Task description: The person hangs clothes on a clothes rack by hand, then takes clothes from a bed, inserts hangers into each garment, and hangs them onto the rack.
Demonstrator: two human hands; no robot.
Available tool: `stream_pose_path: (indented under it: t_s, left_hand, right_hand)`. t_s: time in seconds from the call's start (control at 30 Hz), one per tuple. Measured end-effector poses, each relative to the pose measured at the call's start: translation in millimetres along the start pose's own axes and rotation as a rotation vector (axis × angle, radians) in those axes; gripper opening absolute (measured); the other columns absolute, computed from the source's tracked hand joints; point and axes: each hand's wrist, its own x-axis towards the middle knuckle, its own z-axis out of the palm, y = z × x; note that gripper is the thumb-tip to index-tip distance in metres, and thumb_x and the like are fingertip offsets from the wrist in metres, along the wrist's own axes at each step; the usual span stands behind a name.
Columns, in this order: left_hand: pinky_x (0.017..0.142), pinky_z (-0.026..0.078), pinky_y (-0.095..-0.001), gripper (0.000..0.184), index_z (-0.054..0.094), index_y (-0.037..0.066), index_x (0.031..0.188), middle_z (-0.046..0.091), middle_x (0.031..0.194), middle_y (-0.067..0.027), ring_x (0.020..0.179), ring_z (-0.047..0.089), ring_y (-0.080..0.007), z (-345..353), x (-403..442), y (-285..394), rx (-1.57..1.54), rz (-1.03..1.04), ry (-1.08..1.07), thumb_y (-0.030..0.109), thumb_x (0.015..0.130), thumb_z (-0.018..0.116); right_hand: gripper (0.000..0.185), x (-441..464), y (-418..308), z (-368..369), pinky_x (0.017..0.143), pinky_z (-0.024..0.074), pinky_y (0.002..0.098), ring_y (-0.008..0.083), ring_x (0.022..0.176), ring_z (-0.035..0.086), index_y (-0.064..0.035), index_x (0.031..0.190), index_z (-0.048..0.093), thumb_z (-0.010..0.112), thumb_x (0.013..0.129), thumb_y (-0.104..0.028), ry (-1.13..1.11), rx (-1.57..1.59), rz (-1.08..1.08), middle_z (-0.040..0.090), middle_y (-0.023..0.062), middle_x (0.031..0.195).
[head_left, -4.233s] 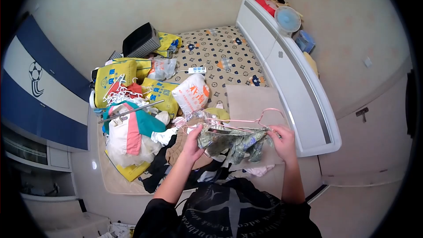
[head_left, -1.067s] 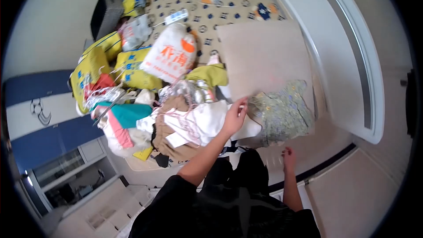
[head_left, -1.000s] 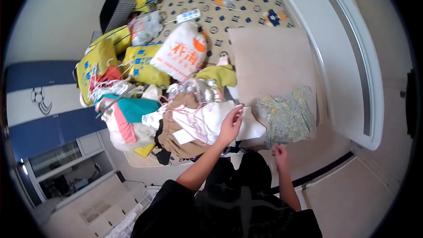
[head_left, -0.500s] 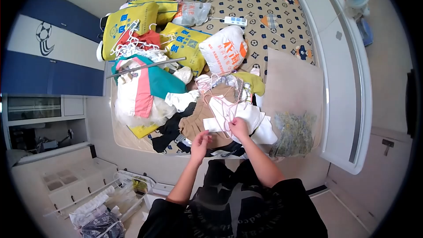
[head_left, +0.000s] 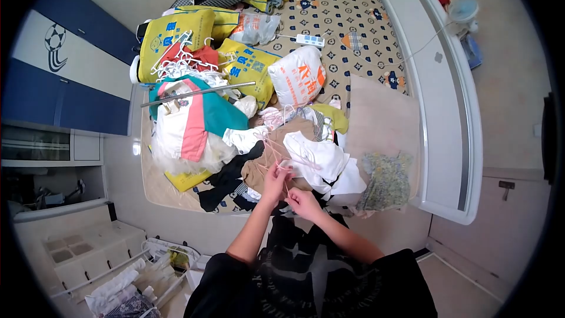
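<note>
Pink hanger pinched between two hands over a heap of clothes

The left hand (head_left: 275, 184) grips a thin pink hanger (head_left: 273, 148), its fingers closed around the frame, while the right hand (head_left: 304, 203), just to the right and nearer, appears to pinch the hanger's near end between its fingertips. The hanger is above the brown garment (head_left: 254, 171) at the near side of the bed (head_left: 329, 23), its far part reaching into the clothes. Just to the right lies a rumpled white garment (head_left: 332, 163), and beyond that, farther right, a green patterned garment (head_left: 385, 179) lies spread out. To the left are black clothes (head_left: 223, 181) and, farther off, a pile of white hangers (head_left: 191, 69) behind a metal rod (head_left: 200, 94).

The main risk looks like snagging: the hanger's far part is close to loose cloth, so a sharp pull could catch the brown garment and drag it along. Thin frames may also hook one another if another pink one lies beneath; the overlap hides whether it does. With the hands so close to the bed's near edge, a loosened pinch could let the hanger slip to the floor (head_left: 194, 221)
</note>
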Motion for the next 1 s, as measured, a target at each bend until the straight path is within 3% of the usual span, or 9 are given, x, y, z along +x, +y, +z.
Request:
stream_pose_path:
  t_s: [0.2,0.33,0.43,0.53,0.57,0.7,0.83,0.93,1.0]
  left_hand:
    - [0.079,0.055,-0.0291,0.05,0.041,0.004,0.147,0.066,0.108,-0.0109,0.086,0.068,-0.0175,-2,-8,13,0.008,-0.032,-0.019,0.012,0.1,0.055]
    - [0.08,0.054,-0.029,0.045,0.046,0.004,0.143,0.066,0.104,-0.0084,0.085,0.066,-0.0162,1,-31,30,-0.057,-0.046,-0.068,0.009,0.099,0.054]
    - [0.08,0.054,-0.0285,0.039,0.053,0.004,0.135,0.066,0.099,-0.0057,0.084,0.064,-0.0148,-24,-26,6,0.323,0.162,0.095,0.008,0.096,0.056]
    - [0.08,0.052,-0.0261,0.035,0.056,0.004,0.128,0.063,0.102,-0.0047,0.087,0.061,-0.0136,-40,-31,-8,0.463,0.372,0.429,0.007,0.094,0.059]
    - [0.081,0.051,-0.0299,0.032,0.059,0.007,0.124,0.058,0.106,-0.0059,0.093,0.059,-0.0148,-49,-29,-14,0.412,0.338,0.446,0.014,0.092,0.062]
    - [0.084,0.051,-0.0471,0.047,0.051,0.017,0.131,0.058,0.111,-0.0074,0.102,0.058,-0.022,-58,-37,-31,0.061,-0.392,0.463,0.04,0.092,0.059]
    - [0.08,0.053,-0.0421,0.035,0.052,0.018,0.124,0.063,0.104,-0.0063,0.089,0.063,-0.0234,-57,-47,-52,-0.474,-0.487,0.142,0.042,0.099,0.052]
    - [0.077,0.054,-0.0376,0.033,0.054,0.019,0.123,0.063,0.103,-0.0054,0.086,0.064,-0.0221,-60,-45,-51,-0.367,-0.42,0.089,0.043,0.102,0.048]
    - [0.063,0.048,-0.0312,0.03,0.058,0.02,0.119,0.054,0.077,0.0011,0.065,0.053,-0.0139,-54,-47,-48,-0.39,-0.393,0.186,0.044,0.103,0.049]
  right_hand:
    - [0.018,-8,-4,-9,0.051,0.0437,0.0332,0.0212,0.05,0.054,-0.0031,0.087,0.057,0.07,0.09,-0.015,-0.027,-0.053,-0.047,0.057,0.0098,0.061]
    - [0.011,-10,6,-3,0.048,0.0447,0.0262,0.0123,0.051,0.056,-0.0044,0.091,0.056,0.063,0.097,-0.011,-0.23,0.378,0.172,0.061,0.0032,0.066]
    - [0.008,-11,8,-2,0.049,0.0475,0.0233,0.0107,0.054,0.059,-0.0057,0.094,0.055,0.059,0.1,-0.01,-0.285,0.542,0.268,0.063,0.0029,0.072]
    - [0.009,-12,14,0,0.048,0.0477,0.0244,0.0119,0.053,0.059,-0.0056,0.094,0.053,0.057,0.101,-0.01,-0.261,0.594,0.353,0.063,0.0047,0.072]
    - [0.01,-12,18,0,0.049,0.0483,0.0245,0.0122,0.053,0.059,-0.0056,0.094,0.053,0.057,0.101,-0.011,-0.25,0.615,0.358,0.064,0.005,0.072]
    - [0.009,-12,35,2,0.052,0.0507,0.0252,0.0136,0.057,0.062,-0.0057,0.096,0.054,0.056,0.101,-0.012,-0.218,0.739,0.338,0.065,0.0059,0.075]
    - [0.008,-18,36,-1,0.054,0.0529,0.0259,0.0146,0.06,0.064,-0.0058,0.097,0.055,0.057,0.101,-0.012,-0.299,0.796,0.363,0.066,0.0067,0.077]
    - [0.009,-25,32,-2,0.058,0.0548,0.0264,0.0155,0.064,0.067,-0.0059,0.097,0.055,0.058,0.101,-0.013,-0.384,0.78,0.401,0.067,0.0072,0.079]
    - [0.009,-26,29,3,0.06,0.0561,0.027,0.0161,0.068,0.068,-0.006,0.096,0.055,0.058,0.101,-0.014,-0.466,0.723,0.396,0.067,0.0075,0.08]
